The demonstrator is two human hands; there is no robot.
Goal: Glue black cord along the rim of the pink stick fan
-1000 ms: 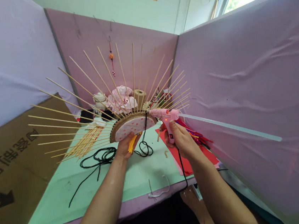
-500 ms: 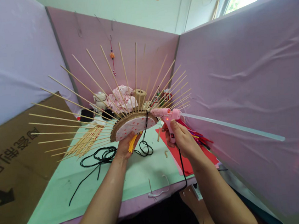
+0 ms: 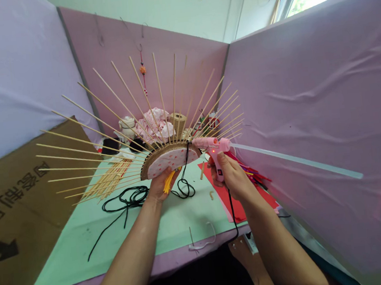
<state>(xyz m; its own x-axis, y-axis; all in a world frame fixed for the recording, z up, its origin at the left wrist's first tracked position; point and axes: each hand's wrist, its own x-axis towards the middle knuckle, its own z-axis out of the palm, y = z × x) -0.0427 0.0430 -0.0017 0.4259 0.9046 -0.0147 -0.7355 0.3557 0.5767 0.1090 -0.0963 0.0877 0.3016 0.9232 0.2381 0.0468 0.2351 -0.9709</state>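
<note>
My left hand [image 3: 161, 185] is closed on the lower edge of a round craft piece [image 3: 172, 160], a pink-patterned disc with a brown rim and many thin wooden sticks fanning outward. A yellow tassel [image 3: 169, 182] hangs by my left fingers. In my right hand [image 3: 230, 174] is a pink hot glue gun [image 3: 214, 145], its red light lit and a long clear glue stick [image 3: 294, 161] jutting from its back. The nozzle meets the disc's upper right rim, where a black cord [image 3: 187, 154] runs down across the disc; whether it touches cannot be told.
Black cord [image 3: 131, 198] lies coiled on the pale green tabletop [image 3: 119, 240]. Loose sticks [image 3: 112, 178] are at left, beside a cardboard sheet [image 3: 17, 215]. Red sheets [image 3: 215, 187] lie at right. Crumpled pink cloth [image 3: 154, 124] and a twine roll [image 3: 177, 122] stand behind.
Almost nothing differs. The stick tips have shifted very slightly to the right at the top; both hands and the glue gun keep their places.
</note>
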